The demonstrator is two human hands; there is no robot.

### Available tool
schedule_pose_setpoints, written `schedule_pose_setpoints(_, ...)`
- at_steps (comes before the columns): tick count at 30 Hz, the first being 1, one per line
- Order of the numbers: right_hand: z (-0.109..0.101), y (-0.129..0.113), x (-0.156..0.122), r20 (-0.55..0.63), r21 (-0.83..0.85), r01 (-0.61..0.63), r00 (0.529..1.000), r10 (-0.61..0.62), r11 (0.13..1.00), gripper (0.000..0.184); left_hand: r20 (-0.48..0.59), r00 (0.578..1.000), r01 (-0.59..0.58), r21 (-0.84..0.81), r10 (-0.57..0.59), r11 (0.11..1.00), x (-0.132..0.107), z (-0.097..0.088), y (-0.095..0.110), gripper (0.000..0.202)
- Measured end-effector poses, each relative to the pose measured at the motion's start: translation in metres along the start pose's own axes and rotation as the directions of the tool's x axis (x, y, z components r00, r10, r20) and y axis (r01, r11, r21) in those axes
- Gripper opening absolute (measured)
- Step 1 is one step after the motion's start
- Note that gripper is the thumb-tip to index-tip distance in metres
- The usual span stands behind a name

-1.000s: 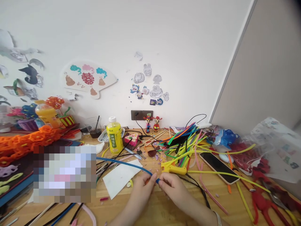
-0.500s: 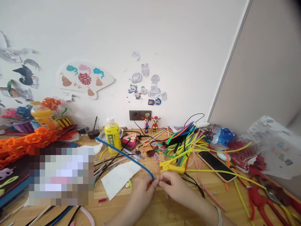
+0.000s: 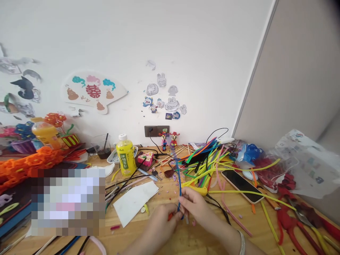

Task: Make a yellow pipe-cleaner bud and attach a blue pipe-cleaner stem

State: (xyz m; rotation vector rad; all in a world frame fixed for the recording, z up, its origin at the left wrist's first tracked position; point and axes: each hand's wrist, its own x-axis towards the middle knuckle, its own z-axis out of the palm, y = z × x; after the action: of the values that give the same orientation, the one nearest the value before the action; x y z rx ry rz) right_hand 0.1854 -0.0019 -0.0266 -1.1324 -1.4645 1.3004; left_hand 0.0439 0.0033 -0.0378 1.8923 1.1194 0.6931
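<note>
My left hand and my right hand meet low in the middle of the wooden desk. Both pinch the lower end of a blue pipe cleaner, which stands nearly upright between them and points away towards the wall. A small orange-red piece shows at my left fingertips. A white paper sheet lies just left of my hands. A yellow tool handle lies right behind my right hand.
A pile of coloured pipe cleaners lies behind the hands, with a phone to its right. A yellow drink bottle stands at the back left. Red pliers and plastic bags fill the right side. Orange craft flowers lie left.
The blue pipe cleaner has swung from lying out to the left to standing nearly upright. Both hands stayed together and shifted slightly.
</note>
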Motion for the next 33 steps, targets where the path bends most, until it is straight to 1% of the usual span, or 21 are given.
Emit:
schedule_pose_setpoints(2, -0.002, 0.006, 0.004, -0.049, 0.057, -0.010, 0.999, 0.013, 0.998, 0.030, -0.012, 1.000, 0.010, -0.048, -0.011, 0.999, 0.000, -0.004, 0.005, 0.025)
schedule_pose_setpoints(5, -0.005, 0.010, 0.008, -0.110, 0.124, 0.080, 0.992, -0.067, 0.989, 0.034, -0.051, 0.998, 0.025, -0.128, -0.032, 0.991, 0.001, -0.009, 0.009, 0.030)
schedule_pose_setpoints(8, -0.005, 0.007, 0.007, -0.145, 0.148, 0.146, 0.982, -0.125, 0.978, 0.031, -0.081, 0.995, 0.043, -0.218, -0.062, 0.975, 0.004, -0.013, 0.007, 0.033)
schedule_pose_setpoints(12, -0.004, 0.004, 0.003, -0.153, 0.124, 0.203, 0.971, -0.183, 0.971, 0.022, -0.088, 0.992, 0.060, -0.352, -0.096, 0.934, 0.007, -0.015, 0.004, 0.038)
schedule_pose_setpoints(16, -0.001, 0.003, 0.000, -0.168, 0.036, 0.219, 0.963, -0.210, 0.975, 0.022, -0.103, 0.987, 0.064, -0.440, -0.121, 0.896, 0.009, -0.016, 0.004, 0.043)
schedule_pose_setpoints(18, 0.000, 0.001, -0.002, -0.172, -0.024, 0.267, 0.948, -0.267, 0.963, 0.021, -0.114, 0.985, 0.065, -0.463, -0.132, 0.884, 0.009, -0.015, 0.004, 0.044)
schedule_pose_setpoints(21, 0.002, -0.003, -0.006, -0.189, -0.128, 0.370, 0.902, -0.388, 0.920, 0.017, -0.135, 0.982, 0.055, -0.473, -0.134, 0.880, 0.009, -0.014, 0.004, 0.042)
schedule_pose_setpoints(23, 0.003, -0.004, -0.008, -0.208, -0.173, 0.394, 0.881, -0.424, 0.903, 0.016, -0.138, 0.983, 0.043, -0.468, -0.121, 0.883, 0.009, -0.013, 0.004, 0.039)
schedule_pose_setpoints(26, 0.002, -0.003, -0.008, -0.221, -0.194, 0.397, 0.873, -0.434, 0.897, 0.015, -0.127, 0.988, 0.021, -0.454, -0.088, 0.891, 0.008, -0.011, 0.004, 0.033)
schedule_pose_setpoints(29, 0.000, -0.001, -0.006, -0.239, -0.190, 0.381, 0.876, -0.419, 0.905, 0.013, -0.137, 0.989, -0.006, -0.443, -0.061, 0.896, 0.006, -0.010, 0.005, 0.026)
schedule_pose_setpoints(33, -0.002, 0.004, -0.001, -0.269, -0.122, 0.384, 0.875, -0.403, 0.915, 0.011, -0.128, 0.989, 0.005, -0.474, -0.074, 0.880, 0.007, -0.011, 0.005, 0.032)
